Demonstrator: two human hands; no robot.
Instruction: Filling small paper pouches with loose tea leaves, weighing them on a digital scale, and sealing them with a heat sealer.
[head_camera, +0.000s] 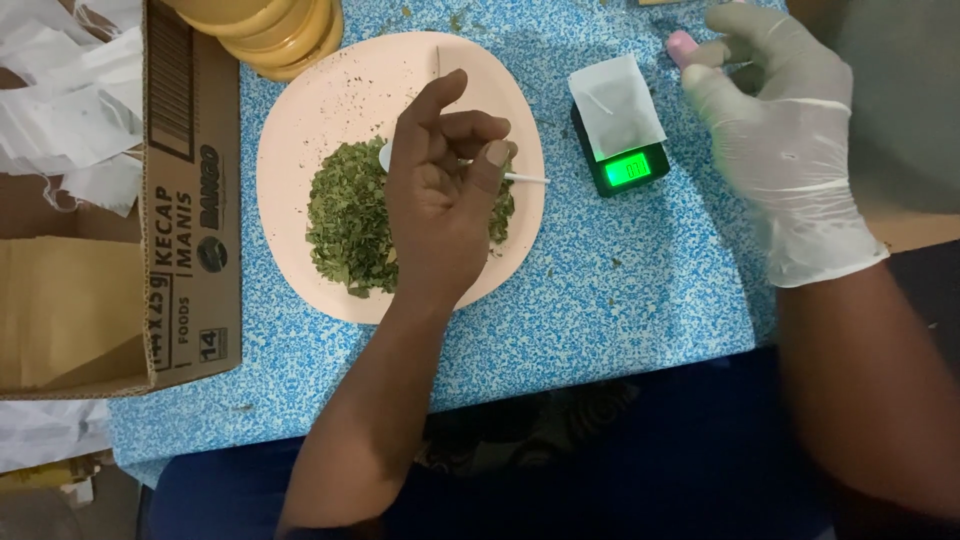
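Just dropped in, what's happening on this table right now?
A person's bare left hand holds a small white spoon over a pink plate heaped with dried green leaves. The gloved right hand is up near a small pink thing at the table's far edge, slightly blurred. Between them, a small scale with a lit green display carries a white sachet. A cardboard box sits to the left.

Small home packing station, makeshift. Blue-white patterned tablecloth (620, 300) over table; pink plate (300, 130) of dried green leaves (345, 215); pocket scale (628, 160) with lit green display; printed cardboard carton (190, 200) far left; white paper sachets (60, 110) heaped beyond.
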